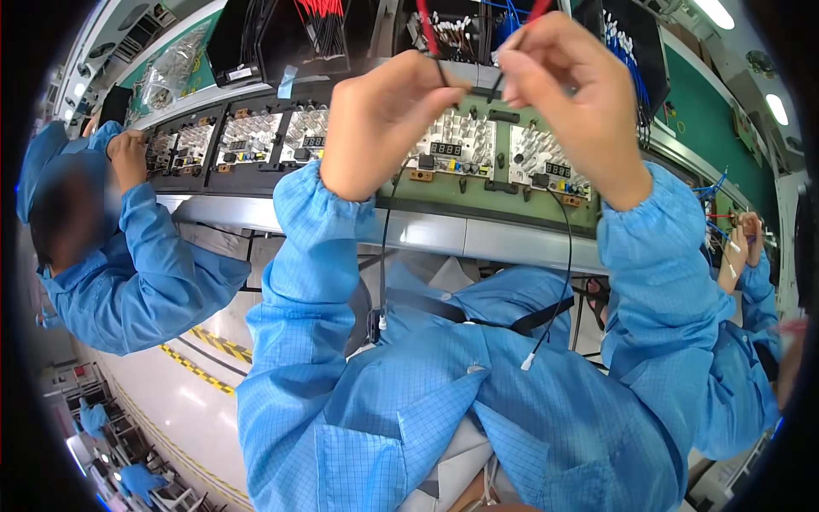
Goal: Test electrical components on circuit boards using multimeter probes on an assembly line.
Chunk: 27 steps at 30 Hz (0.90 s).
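A clear plastic bag point(171, 66) is lying at the upper left, on the green surface behind the line, crumpled and shiny. Just right of it a pale blue strip of tape point(287, 81) is sticking to the front edge of a black bin point(256, 38), beside a small white label whose print is too small to make out. Red wires point(322, 21) are hanging in a bunch inside that bin, and blue wires point(618, 43) are hanging in another dark bin at the upper right.

Both hands are raised above the counter point(478, 239), close together. The left hand point(384, 119) is pinching a thin black wire point(565, 256) between its fingertips, and the right hand point(576, 94) is closed narrowly on the same piece, a short black part spanning the gap between them. From there two black strands are drooping down past the grey counter edge to the blue-smocked lap, each ending in a small white tip point(527, 362).

Below the hands a circuit board point(456, 141) with white studs and a dark digit display is sitting in a green tray, with a second like it just to the right.

On the left, a co-worker's hand point(128, 158) is touching a row of similar boards point(247, 136).
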Motion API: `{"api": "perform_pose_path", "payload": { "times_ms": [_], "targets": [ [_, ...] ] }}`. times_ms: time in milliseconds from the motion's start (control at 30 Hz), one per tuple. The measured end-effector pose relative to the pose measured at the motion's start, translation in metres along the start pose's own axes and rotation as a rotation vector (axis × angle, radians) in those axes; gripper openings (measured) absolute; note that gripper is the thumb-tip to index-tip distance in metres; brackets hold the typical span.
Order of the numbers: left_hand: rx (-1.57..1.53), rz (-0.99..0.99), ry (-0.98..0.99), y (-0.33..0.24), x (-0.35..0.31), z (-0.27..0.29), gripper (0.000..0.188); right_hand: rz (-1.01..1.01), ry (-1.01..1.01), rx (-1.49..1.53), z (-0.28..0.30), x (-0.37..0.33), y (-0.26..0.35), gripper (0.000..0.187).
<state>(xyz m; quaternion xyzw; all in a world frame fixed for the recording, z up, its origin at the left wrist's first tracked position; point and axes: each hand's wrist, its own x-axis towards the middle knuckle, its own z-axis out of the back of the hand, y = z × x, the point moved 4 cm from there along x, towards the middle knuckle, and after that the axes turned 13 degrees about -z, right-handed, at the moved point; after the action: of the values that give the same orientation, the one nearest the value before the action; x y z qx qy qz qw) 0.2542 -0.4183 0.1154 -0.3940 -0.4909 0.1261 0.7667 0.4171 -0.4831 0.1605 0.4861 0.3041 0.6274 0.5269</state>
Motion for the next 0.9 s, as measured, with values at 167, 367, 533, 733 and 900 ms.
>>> {"api": "perform_pose_path", "payload": {
  "times_ms": [167, 367, 533, 733, 900],
  "targets": [
    [0.167, 0.084, 0.057, 0.041, -0.037, 0.012, 0.005, -0.011, 0.030, -0.220, 0.027, -0.025, -0.015, 0.010],
    [0.484, -0.016, 0.172, 0.068, -0.050, 0.010, 0.007, -0.029, 0.006, -0.536, 0.040, -0.050, -0.030, 0.005],
    [0.529, 0.031, 0.264, 0.075, -0.053, 0.007, 0.011, -0.071, -0.010, -0.529, 0.047, -0.060, -0.042, 0.004],
    [0.569, -0.047, 0.301, 0.083, -0.056, 0.002, 0.011, -0.058, -0.030, -0.535, 0.052, -0.064, -0.058, 0.004],
    [0.590, -0.038, 0.299, 0.082, -0.059, 0.004, 0.010, -0.044, -0.009, -0.595, 0.054, -0.065, -0.067, 0.003]
  ]
}}
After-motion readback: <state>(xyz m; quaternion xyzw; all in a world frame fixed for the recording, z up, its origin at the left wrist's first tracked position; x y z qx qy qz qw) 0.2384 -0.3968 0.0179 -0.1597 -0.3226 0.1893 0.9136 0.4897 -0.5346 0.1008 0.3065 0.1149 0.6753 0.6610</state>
